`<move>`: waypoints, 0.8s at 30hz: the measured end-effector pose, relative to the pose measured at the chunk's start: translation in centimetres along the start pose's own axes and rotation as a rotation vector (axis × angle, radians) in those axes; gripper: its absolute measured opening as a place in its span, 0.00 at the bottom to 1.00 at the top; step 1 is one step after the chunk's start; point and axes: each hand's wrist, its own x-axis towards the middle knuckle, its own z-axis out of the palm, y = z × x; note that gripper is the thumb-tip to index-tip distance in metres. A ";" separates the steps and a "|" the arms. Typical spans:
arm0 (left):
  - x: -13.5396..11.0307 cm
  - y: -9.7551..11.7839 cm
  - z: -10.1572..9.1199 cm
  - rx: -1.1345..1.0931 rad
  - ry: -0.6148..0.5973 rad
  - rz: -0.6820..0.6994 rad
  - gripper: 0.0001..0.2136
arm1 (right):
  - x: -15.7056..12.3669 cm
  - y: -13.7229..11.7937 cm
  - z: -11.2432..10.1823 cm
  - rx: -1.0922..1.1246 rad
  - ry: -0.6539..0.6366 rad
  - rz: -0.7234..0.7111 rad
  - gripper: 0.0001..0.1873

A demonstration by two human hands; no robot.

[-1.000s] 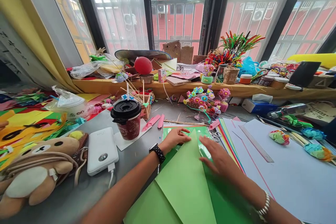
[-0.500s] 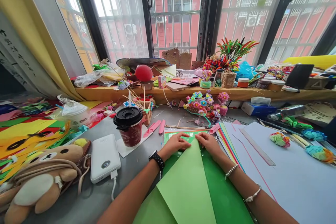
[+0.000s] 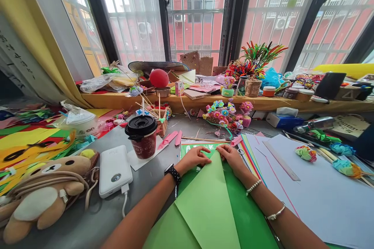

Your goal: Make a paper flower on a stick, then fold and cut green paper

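A large green paper sheet point(image 3: 207, 206) lies on the grey table in front of me, folded so a light green flap narrows to a point at its far end. My left hand point(image 3: 193, 157) presses on the paper just left of that point, fingers curled down onto it. My right hand point(image 3: 233, 156) pinches the paper at the tip from the right side. The two hands nearly touch each other at the point. A black watch is on my left wrist and bead bracelets on my right.
A lidded red coffee cup point(image 3: 143, 135) and a white power bank point(image 3: 114, 170) stand left of the paper, with a plush bear point(image 3: 43, 190) further left. A ruler point(image 3: 282, 160) lies on white sheets to the right. Paper flowers point(image 3: 226, 114) and craft clutter fill the sill behind.
My right hand slid from the flat of the right side up to the paper's point and closed on it beside my left hand. My left hand stayed near the tip.
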 end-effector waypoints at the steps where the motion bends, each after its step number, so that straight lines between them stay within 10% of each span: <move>1: 0.0 -0.1 0.0 0.003 -0.003 0.002 0.19 | 0.0 0.0 0.0 0.007 0.005 0.001 0.14; 24: -0.1 0.1 0.1 0.019 0.001 0.002 0.19 | 0.1 0.2 -0.1 0.085 0.025 0.016 0.14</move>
